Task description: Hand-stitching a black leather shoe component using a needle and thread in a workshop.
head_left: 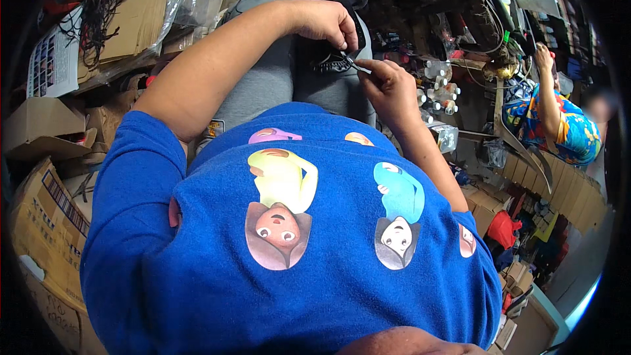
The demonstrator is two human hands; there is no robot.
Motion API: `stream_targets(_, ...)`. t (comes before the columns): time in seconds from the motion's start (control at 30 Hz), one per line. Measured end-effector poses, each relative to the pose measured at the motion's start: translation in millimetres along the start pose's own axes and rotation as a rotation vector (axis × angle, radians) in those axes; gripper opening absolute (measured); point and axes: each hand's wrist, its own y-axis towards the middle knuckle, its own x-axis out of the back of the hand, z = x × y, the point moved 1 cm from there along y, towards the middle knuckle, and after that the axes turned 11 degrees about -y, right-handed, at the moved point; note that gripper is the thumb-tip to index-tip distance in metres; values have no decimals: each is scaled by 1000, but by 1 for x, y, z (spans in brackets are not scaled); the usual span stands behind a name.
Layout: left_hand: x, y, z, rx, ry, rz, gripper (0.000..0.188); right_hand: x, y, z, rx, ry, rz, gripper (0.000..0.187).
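Observation:
Above my knees, both hands work close together. My left hand [328,24] has its fingers bent down and pinched at the upper end of a thin pale strip [351,61]. The strip's lower end sits between the thumb and forefinger of my right hand [389,88]. Just behind the strip is a black item with a white pattern [330,65], lying over my grey trousers [263,82]. Its kind is too small and dark to make out. My fingers hide part of the strip.
Flat cardboard [135,26] with a tangle of black cords [98,23] lies at the far left, above an opened carton [46,128]. Several small clear bottles [442,89] stand to the right. Beyond them, another person in a bright patterned shirt [566,125] raises an arm.

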Motion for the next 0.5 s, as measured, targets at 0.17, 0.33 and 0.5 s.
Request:
stream_targets(0.17,0,0,-1,-3,-2,12,26,13,9,11,122,-176,-24,23)
stream_targets(0.33,0,0,3,-19,-42,10,26,22,16,10,23,-68,102,21)
stream_targets(0.5,-2,2,3,-4,-33,11,24,21,22,7,94,-57,111,20)
